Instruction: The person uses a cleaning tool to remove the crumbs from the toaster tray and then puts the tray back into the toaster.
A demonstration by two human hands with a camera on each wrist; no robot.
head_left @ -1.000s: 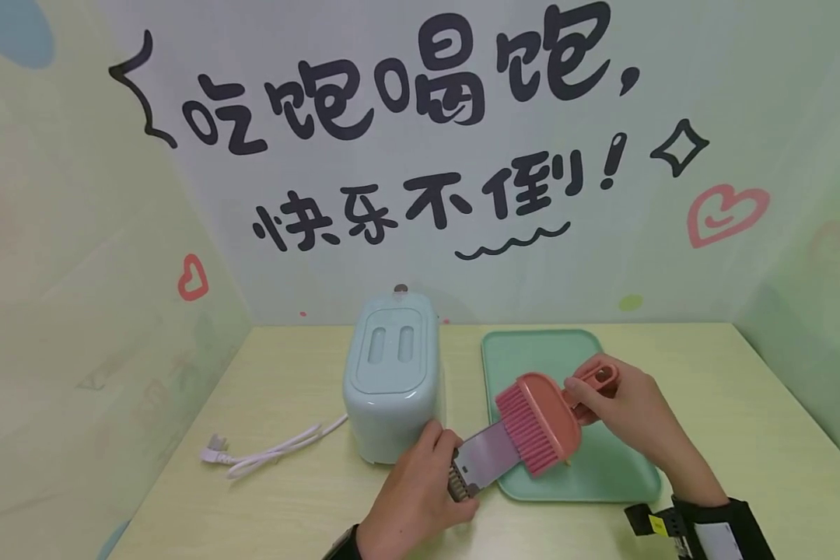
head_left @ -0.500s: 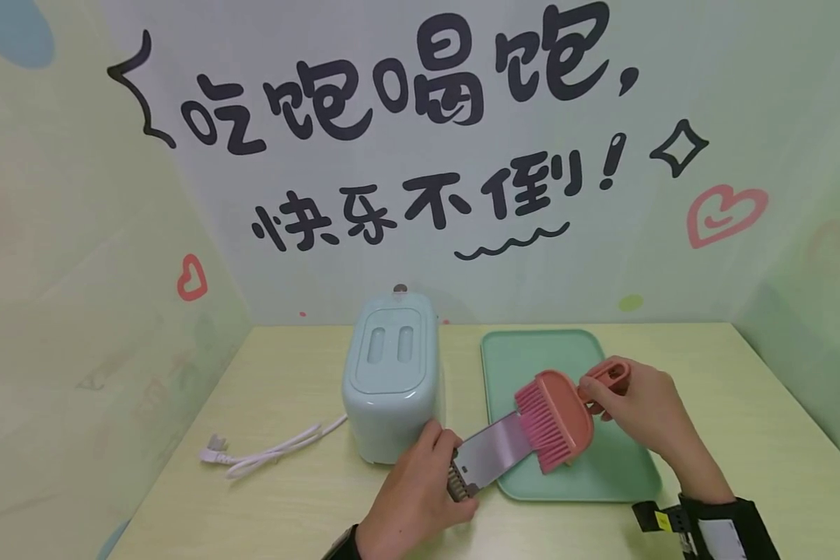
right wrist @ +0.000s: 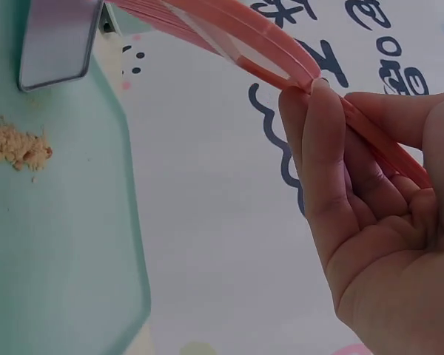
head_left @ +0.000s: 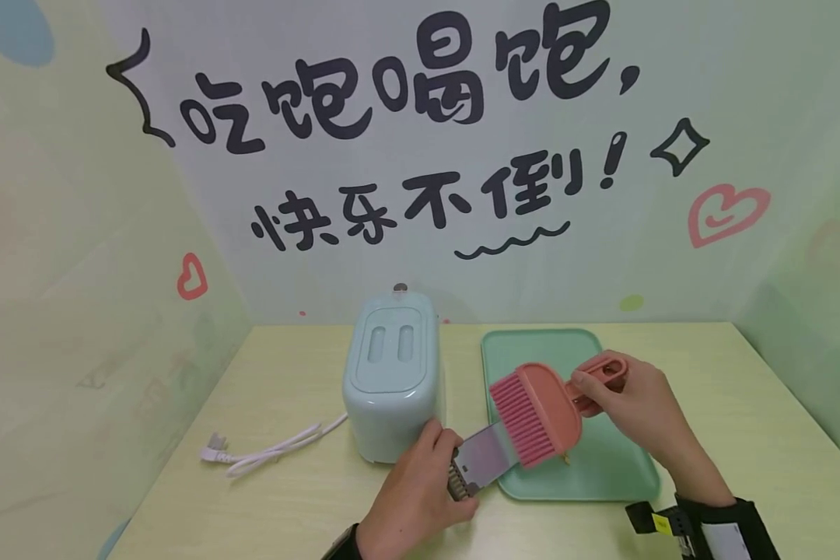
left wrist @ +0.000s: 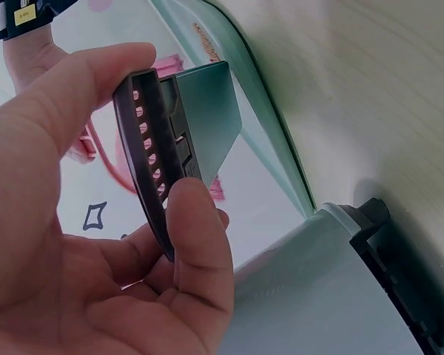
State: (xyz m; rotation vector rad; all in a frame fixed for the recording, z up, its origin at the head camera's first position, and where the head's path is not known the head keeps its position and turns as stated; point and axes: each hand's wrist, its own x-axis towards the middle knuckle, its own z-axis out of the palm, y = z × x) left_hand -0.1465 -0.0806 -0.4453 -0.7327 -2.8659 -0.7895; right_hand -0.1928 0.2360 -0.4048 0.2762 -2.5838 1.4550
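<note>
In the head view my left hand [head_left: 420,494] grips the dark slotted end of a toaster crumb tray [head_left: 486,459]. The thumb and fingers pinch that end in the left wrist view, and the metal sheet juts out over the green tray [head_left: 619,474]. My right hand [head_left: 633,404] holds a coral hand brush [head_left: 553,408] by its looped handle. The brush's pink bristles [head_left: 521,420] overlap the far part of the metal sheet. A small heap of tan crumbs [right wrist: 18,144] lies on the green tray below, mostly hidden by the brush in the head view.
A light blue toaster [head_left: 392,358] with a lid stands left of the green tray, close by my left hand. Its white power cord [head_left: 280,449] lies bundled on the pale wooden table [head_left: 273,373]. Behind rises a wall [head_left: 308,288] with black lettering.
The brush has moved to the right along the crumb tray and then back to the left over it. My left hand and the crumb tray have stayed in place.
</note>
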